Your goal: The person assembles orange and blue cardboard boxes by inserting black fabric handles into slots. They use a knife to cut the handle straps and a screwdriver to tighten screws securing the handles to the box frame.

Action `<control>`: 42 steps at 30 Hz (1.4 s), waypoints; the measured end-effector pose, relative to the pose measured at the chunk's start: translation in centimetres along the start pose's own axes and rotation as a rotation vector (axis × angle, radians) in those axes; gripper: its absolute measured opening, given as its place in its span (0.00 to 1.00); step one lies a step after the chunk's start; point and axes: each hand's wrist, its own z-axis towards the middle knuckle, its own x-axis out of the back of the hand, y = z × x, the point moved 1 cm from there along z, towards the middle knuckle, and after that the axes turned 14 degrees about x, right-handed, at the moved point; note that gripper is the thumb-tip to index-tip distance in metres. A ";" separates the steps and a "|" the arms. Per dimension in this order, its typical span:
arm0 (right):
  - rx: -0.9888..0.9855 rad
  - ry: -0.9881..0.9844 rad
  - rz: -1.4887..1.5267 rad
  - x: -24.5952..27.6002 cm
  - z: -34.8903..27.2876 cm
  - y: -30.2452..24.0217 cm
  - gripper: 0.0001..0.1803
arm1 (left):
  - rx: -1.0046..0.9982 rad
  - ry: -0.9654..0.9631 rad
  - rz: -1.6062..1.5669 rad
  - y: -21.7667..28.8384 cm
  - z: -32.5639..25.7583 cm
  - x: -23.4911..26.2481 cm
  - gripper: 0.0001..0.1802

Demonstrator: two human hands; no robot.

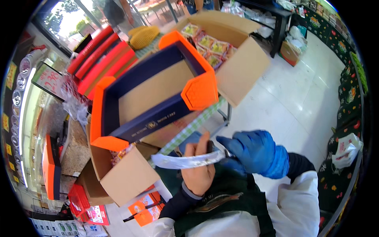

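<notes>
In front of my apron, my right hand (250,152) wears a blue glove. Its fingers close on the dark end of a curved, glossy whitish strip, blade-like in shape (185,161). The strip points left and crosses in front of my bare left hand (197,177). That hand's fingers are bent upward beside a dark part; what they hold is mostly hidden. Beyond my hands, a navy open tray box with orange corners (160,119) sits tilted over cardboard boxes, its brown bottom showing.
An open carton (244,71) at the back holds several wrapped packets (219,47). Red boxes (104,65) and a yellow knitted-looking thing (144,37) stand at the far left. A glass display counter (35,130) runs along the left. A red basket (79,201) sits low left.
</notes>
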 end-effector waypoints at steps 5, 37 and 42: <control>-0.093 -0.036 -0.143 0.9 -4.0 1.6 0.22 | -0.196 -0.090 0.006 1.6 0.7 -2.5 0.22; -0.187 0.011 0.361 4.5 5.8 3.6 0.25 | 0.865 -0.359 -0.927 -10.7 -7.1 1.9 0.26; 0.032 -0.346 0.867 2.7 20.3 0.9 0.34 | 0.839 -0.206 -1.005 -15.7 -9.8 2.0 0.30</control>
